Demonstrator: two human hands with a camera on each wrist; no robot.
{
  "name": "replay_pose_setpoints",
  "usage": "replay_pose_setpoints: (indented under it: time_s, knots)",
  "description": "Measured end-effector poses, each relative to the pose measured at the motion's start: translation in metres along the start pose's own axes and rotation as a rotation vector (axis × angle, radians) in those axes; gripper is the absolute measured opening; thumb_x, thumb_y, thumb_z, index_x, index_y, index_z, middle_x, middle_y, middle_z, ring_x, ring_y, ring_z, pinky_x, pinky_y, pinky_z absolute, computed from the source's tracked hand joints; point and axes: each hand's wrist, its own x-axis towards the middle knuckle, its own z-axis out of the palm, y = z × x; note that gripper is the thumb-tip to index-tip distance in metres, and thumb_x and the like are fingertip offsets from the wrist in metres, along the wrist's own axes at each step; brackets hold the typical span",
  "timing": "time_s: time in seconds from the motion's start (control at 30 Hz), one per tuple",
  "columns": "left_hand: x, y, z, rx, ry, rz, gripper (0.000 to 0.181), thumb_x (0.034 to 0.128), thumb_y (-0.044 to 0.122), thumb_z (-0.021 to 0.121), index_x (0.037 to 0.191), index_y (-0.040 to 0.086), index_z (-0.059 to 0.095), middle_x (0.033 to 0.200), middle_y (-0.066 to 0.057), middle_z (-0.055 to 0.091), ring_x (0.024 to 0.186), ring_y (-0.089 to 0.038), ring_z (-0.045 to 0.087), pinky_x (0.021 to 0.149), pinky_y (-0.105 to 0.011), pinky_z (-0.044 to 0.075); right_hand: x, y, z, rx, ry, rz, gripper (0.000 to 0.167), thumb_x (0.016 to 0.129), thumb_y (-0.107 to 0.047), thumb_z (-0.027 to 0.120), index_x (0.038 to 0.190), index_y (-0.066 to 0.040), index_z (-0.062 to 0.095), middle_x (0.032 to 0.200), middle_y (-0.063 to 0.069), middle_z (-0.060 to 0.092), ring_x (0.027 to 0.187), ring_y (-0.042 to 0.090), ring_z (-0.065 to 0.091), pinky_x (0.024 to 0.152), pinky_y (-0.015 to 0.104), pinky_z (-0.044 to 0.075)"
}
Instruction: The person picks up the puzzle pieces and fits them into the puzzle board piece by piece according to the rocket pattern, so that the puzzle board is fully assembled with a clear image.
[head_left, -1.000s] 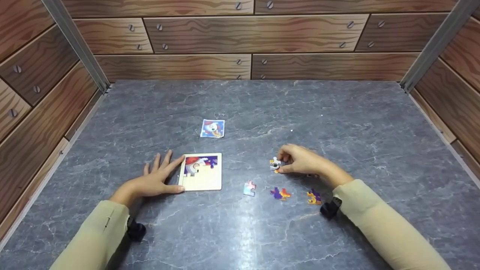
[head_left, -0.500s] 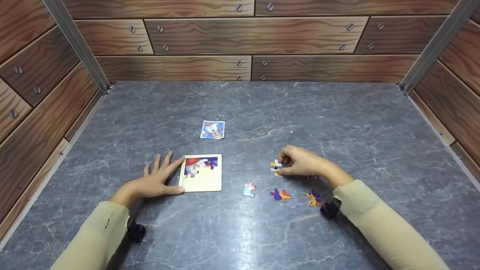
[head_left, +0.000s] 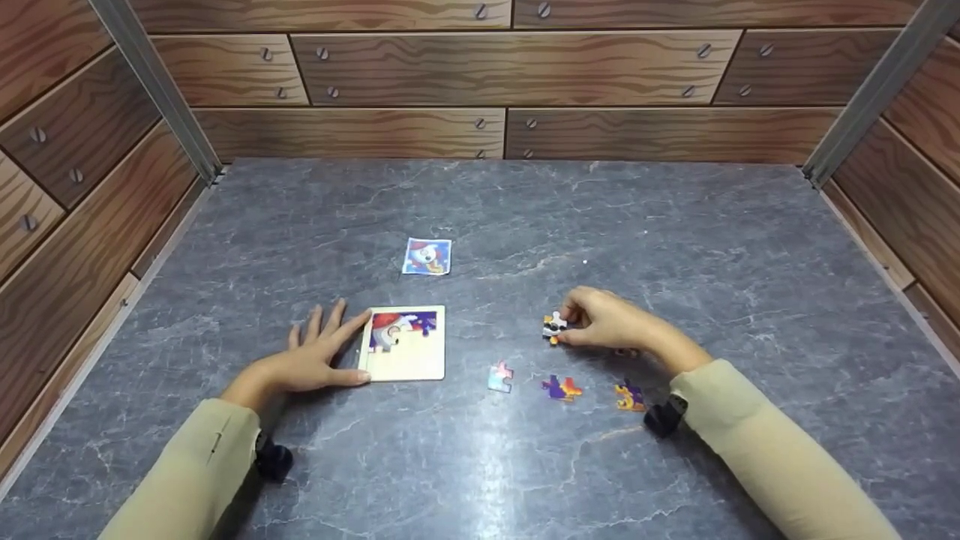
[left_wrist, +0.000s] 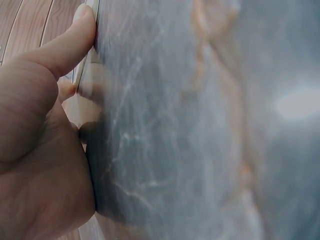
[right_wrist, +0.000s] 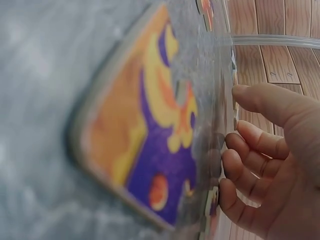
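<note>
The left hand [head_left: 315, 360] lies with straight, spread fingers beside a square puzzle board [head_left: 409, 364]. Its index fingertip and thumb touch the board's left edge. Several fitted pieces fill the board's upper part; the lower part shows pale bare wood. To the right, the right hand [head_left: 611, 322] pinches a white, black and orange puzzle piece [head_left: 553, 328] between thumb and fingers, at or close to the tabletop. In the right wrist view that piece [right_wrist: 235, 100] appears edge-on at the fingertips. An orange, yellow and purple piece [right_wrist: 150, 125] looms large there, apart from the hand.
Loose pieces lie in front: a pale blue and pink one [head_left: 500, 377], a purple and orange one [head_left: 561, 388], a yellow and purple one [head_left: 628, 395]. Another piece [head_left: 625, 352] is partly hidden under the right wrist. A small picture card [head_left: 427, 257] lies behind the board.
The pinched piece has shifted and turned slightly in the right fingers. The left hand and the board stay as they were.
</note>
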Motion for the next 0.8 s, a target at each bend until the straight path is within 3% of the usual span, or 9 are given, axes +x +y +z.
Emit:
replay_pose_setpoints:
  time_s: [0.5,0.8]
  knots:
    - [-0.001,0.0,-0.001,-0.005,0.001,0.005,0.092,0.083,0.058,0.058,0.151,0.025,0.006,0.151,-0.017,-0.02,0.131,-0.041,-0.028,0.097,-0.065,-0.018,0.006,-0.009,0.002,0.069,0.007,-0.013,0.025,0.078,-0.02,0.073,0.094,-0.005,0.06,0.085,0.003,0.061,0.074,0.014,0.055,0.068,0.029,0.049]
    - [0.0,0.001,-0.002,-0.015,-0.009,-0.01,0.091,0.0827,0.059,0.058,0.151,0.028,0.005,0.152,-0.014,-0.021,0.132,-0.039,-0.028,0.097,-0.064,-0.018,0.017,-0.024,0.011,0.077,0.021,-0.074,0.027,0.078,-0.022,0.075,0.092,-0.004,0.06,0.084,0.004,0.062,0.074,0.014,0.056,0.068,0.029,0.049]
